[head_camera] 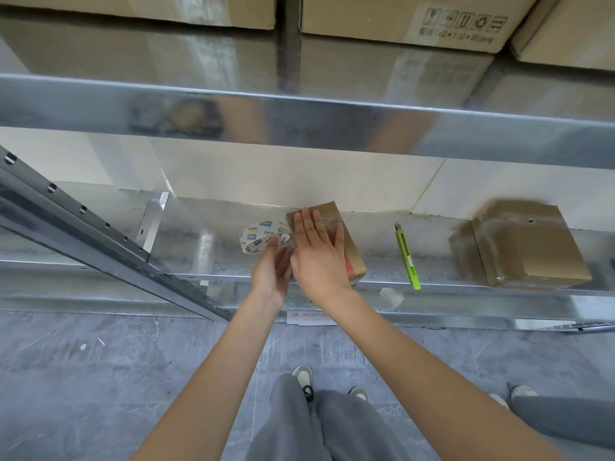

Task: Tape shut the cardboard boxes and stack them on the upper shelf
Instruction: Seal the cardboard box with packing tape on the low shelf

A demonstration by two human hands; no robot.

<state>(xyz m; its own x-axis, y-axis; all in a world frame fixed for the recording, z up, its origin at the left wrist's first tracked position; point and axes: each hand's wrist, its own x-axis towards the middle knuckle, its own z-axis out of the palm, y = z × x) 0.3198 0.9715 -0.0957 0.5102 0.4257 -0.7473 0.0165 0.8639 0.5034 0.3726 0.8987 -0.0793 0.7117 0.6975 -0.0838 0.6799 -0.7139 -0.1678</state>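
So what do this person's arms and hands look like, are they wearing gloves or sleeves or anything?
No gloves and no sleeves in view: both forearms are bare up to the frame's edge. The left hand and right hand are bare too, with no rings, watch or bracelet that I can see. The fingers show no tape or markings. Lower down, the person wears grey trousers and pale shoes.

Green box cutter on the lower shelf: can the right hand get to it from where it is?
Probably yes. The green box cutter lies apart, right of the small box under the flat right hand; nothing lies between.
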